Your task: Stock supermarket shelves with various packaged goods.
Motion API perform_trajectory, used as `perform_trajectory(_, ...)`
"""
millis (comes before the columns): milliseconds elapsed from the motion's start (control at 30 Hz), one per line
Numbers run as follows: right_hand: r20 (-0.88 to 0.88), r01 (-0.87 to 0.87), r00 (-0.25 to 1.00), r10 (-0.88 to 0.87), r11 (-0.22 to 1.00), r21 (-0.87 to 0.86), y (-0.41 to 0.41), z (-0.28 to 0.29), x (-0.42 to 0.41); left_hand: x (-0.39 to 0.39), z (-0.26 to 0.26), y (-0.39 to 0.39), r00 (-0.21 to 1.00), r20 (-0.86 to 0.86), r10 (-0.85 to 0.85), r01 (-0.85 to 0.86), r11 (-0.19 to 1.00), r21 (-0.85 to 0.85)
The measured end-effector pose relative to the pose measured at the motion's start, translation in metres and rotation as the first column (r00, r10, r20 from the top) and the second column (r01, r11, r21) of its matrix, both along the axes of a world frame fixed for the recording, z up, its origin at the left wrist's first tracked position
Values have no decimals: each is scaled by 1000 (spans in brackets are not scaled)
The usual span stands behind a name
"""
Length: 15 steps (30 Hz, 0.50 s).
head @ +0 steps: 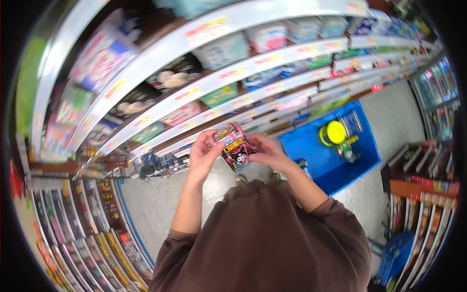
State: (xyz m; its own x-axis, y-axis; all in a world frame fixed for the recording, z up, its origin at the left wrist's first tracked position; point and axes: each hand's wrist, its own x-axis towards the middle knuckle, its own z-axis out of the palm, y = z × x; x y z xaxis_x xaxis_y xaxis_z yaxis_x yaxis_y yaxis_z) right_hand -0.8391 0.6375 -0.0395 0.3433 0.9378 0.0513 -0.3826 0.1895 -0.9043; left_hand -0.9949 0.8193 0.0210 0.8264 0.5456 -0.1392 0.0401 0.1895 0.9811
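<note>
Both my hands hold a small printed packet (238,151) in front of my body, dark with pink and yellow and a cartoon figure on it. My left hand (205,151) grips its upper left side, thumb on the front. On the right side, my right hand (270,152) has its thumb and fingers against the packet's edge. The packet looks glossy; whether more than one is held, I cannot tell. To the right of my right hand, a blue plastic crate (328,171) contains a tub with a bright yellow lid (335,132) and several other items.
Long store shelves (204,109) with price strips and packaged goods curve across ahead. More stocked shelves stand at the lower left (87,226) and right (419,219). A blue basket (396,252) is at the lower right, and a glass-fronted cabinet (436,87) at the far right.
</note>
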Motion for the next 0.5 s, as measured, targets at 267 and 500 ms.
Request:
perform_trajectory(267,241,251,956,-167,891,-379,-123,-71,40,22,-56,-68,873,-423,-242,369,895,251)
perform_trajectory(500,835,741,548,60,428,-517,-248,-188,110,34,-65,-118,667,-675,-315,666,658,351)
